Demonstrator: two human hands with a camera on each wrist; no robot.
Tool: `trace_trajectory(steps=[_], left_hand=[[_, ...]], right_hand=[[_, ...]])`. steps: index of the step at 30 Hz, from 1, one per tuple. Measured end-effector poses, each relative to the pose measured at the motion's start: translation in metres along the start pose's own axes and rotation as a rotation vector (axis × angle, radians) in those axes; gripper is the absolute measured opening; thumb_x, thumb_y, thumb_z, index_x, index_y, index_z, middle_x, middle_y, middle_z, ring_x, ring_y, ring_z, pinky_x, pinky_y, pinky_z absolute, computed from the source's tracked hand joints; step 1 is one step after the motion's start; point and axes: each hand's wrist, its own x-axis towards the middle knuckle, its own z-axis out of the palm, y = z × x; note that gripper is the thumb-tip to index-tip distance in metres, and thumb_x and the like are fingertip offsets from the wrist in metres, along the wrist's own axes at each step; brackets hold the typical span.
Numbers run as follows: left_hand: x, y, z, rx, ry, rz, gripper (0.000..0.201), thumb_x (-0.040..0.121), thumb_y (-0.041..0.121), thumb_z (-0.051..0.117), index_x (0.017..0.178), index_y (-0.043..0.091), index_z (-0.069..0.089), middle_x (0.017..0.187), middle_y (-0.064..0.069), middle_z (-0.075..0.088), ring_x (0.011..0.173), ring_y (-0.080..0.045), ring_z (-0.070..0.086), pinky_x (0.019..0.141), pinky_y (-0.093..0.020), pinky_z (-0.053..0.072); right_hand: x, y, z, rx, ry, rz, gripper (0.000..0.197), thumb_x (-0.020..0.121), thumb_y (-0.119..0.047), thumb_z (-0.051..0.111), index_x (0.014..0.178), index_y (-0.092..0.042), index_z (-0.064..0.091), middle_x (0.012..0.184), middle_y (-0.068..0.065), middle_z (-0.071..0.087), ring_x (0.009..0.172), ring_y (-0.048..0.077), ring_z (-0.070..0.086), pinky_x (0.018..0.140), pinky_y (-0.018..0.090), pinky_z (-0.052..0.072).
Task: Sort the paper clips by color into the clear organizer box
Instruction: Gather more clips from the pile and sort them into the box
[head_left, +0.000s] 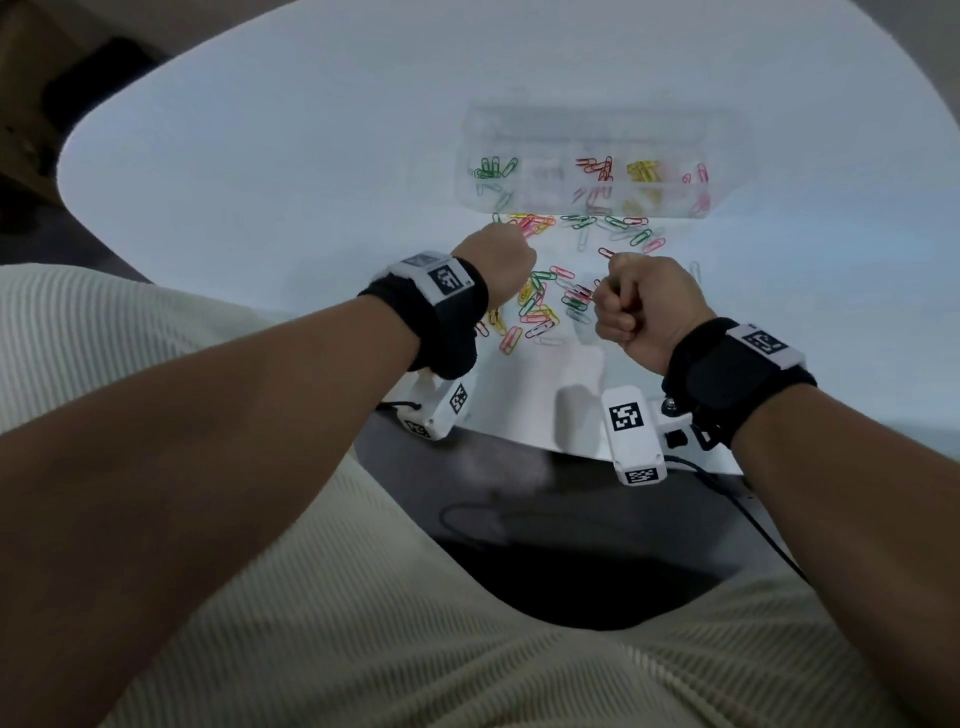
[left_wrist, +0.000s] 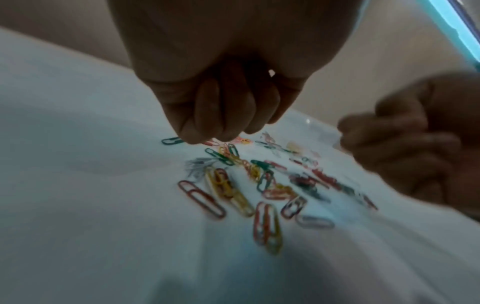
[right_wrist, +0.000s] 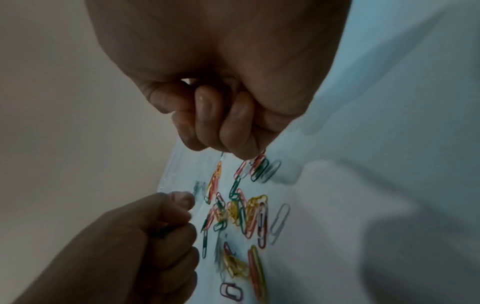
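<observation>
The clear organizer box (head_left: 597, 111) lies at the far right of the white table (head_left: 311, 156). It holds green (head_left: 493, 167), red (head_left: 595, 166), yellow (head_left: 644, 171) and pink (head_left: 698, 174) clips in separate compartments. Loose mixed paper clips (head_left: 540, 306) (left_wrist: 233, 185) (right_wrist: 241, 214) are scattered in front of it. My left hand (head_left: 498, 265) (left_wrist: 207, 135) is curled, fingertips down at the far-left clips. Something dark green (right_wrist: 161, 234) shows inside its fist. My right hand (head_left: 639, 306) (right_wrist: 246, 154) is curled too, pinching a red clip (head_left: 605, 253) (right_wrist: 257, 162).
The table's near edge (head_left: 519, 441) runs just behind both wrists, with dark floor below it. A black cable (head_left: 753, 514) trails from the right wrist camera. A beige ribbed garment (head_left: 363, 649) fills the foreground. Bare tabletop stretches to the left of the clips.
</observation>
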Motion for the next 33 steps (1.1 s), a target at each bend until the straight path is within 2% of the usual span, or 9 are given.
trace_trajectory(steps=[3, 10, 13, 15, 18, 21, 25, 30, 33], left_hand=[[0.003, -0.012, 0.009, -0.020, -0.002, 0.018, 0.015, 0.094, 0.013, 0.036, 0.093, 0.016, 0.051, 0.093, -0.006, 0.059, 0.079, -0.025, 0.053, 0.065, -0.032, 0.043], [0.004, -0.017, 0.010, -0.050, -0.073, 0.050, 0.034, 0.090, -0.001, 0.031, 0.101, 0.020, 0.055, 0.073, 0.000, 0.049, 0.066, -0.023, 0.047, 0.054, -0.027, 0.037], [0.003, -0.012, 0.009, 0.163, 0.014, 0.107, 0.019, 0.091, 0.018, 0.046, 0.095, 0.024, 0.063, 0.099, 0.002, 0.061, 0.087, -0.021, 0.058, 0.070, -0.027, 0.044], [0.003, -0.011, 0.009, 0.293, 0.067, 0.157, 0.011, 0.086, 0.029, 0.056, 0.093, 0.029, 0.065, 0.109, 0.003, 0.063, 0.097, -0.020, 0.059, 0.074, -0.026, 0.042], [0.005, -0.015, 0.010, 0.377, 0.068, 0.146, 0.010, 0.082, 0.035, 0.064, 0.092, 0.031, 0.066, 0.105, 0.006, 0.062, 0.095, -0.020, 0.061, 0.071, -0.026, 0.041], [0.007, -0.020, 0.010, 0.432, 0.045, 0.136, 0.012, 0.082, 0.037, 0.067, 0.094, 0.032, 0.065, 0.105, 0.005, 0.062, 0.094, -0.021, 0.061, 0.071, -0.027, 0.041], [0.008, -0.021, 0.009, 0.471, 0.073, 0.138, 0.013, 0.084, 0.035, 0.066, 0.097, 0.033, 0.065, 0.115, 0.002, 0.062, 0.103, -0.025, 0.060, 0.075, -0.028, 0.042], [0.009, -0.022, 0.006, 0.533, 0.126, 0.175, 0.017, 0.087, 0.028, 0.062, 0.104, 0.032, 0.065, 0.114, 0.001, 0.063, 0.101, -0.025, 0.061, 0.072, -0.028, 0.038], [0.009, -0.021, 0.006, 0.521, 0.119, 0.179, 0.019, 0.088, 0.027, 0.060, 0.105, 0.033, 0.066, 0.114, 0.002, 0.063, 0.101, -0.024, 0.061, 0.072, -0.028, 0.038]], right_hand=[[0.000, -0.008, 0.009, 0.046, -0.037, -0.060, 0.023, 0.054, 0.008, 0.021, 0.052, -0.015, 0.025, 0.048, 0.006, 0.033, 0.041, 0.013, 0.018, 0.043, 0.020, 0.015], [0.012, -0.020, 0.022, 0.027, -0.062, -0.056, 0.027, 0.066, 0.006, 0.030, 0.057, -0.019, 0.028, 0.054, 0.000, 0.027, 0.051, 0.017, 0.015, 0.050, 0.028, 0.011], [0.028, -0.023, 0.023, -0.412, 0.074, -0.166, 0.029, 0.078, -0.004, 0.056, 0.060, -0.018, 0.038, 0.052, -0.004, 0.036, 0.042, 0.013, 0.025, 0.042, 0.023, 0.023], [0.035, -0.021, 0.025, -0.841, 0.114, -0.264, 0.017, 0.079, -0.016, 0.068, 0.069, -0.019, 0.054, 0.072, -0.004, 0.055, 0.049, 0.008, 0.045, 0.043, 0.018, 0.033], [0.045, -0.015, 0.025, -1.215, 0.117, -0.325, 0.005, 0.083, -0.025, 0.069, 0.088, -0.026, 0.069, 0.111, -0.004, 0.063, 0.081, 0.011, 0.057, 0.065, 0.021, 0.043], [0.049, -0.010, 0.028, -1.300, 0.131, -0.308, 0.014, 0.086, -0.026, 0.066, 0.098, -0.031, 0.071, 0.119, -0.003, 0.066, 0.099, 0.017, 0.062, 0.081, 0.027, 0.048], [0.044, -0.008, 0.032, -1.398, 0.148, -0.269, 0.019, 0.088, -0.027, 0.065, 0.105, -0.030, 0.073, 0.110, -0.001, 0.069, 0.098, 0.021, 0.064, 0.070, 0.025, 0.042], [0.048, -0.012, 0.032, -1.491, 0.156, -0.202, 0.016, 0.080, -0.023, 0.069, 0.093, -0.016, 0.075, 0.091, 0.006, 0.071, 0.085, 0.026, 0.066, 0.070, 0.031, 0.055], [0.052, -0.011, 0.026, -1.511, 0.170, -0.155, 0.026, 0.077, -0.032, 0.074, 0.088, -0.008, 0.071, 0.078, 0.007, 0.065, 0.075, 0.025, 0.062, 0.056, 0.026, 0.044]])
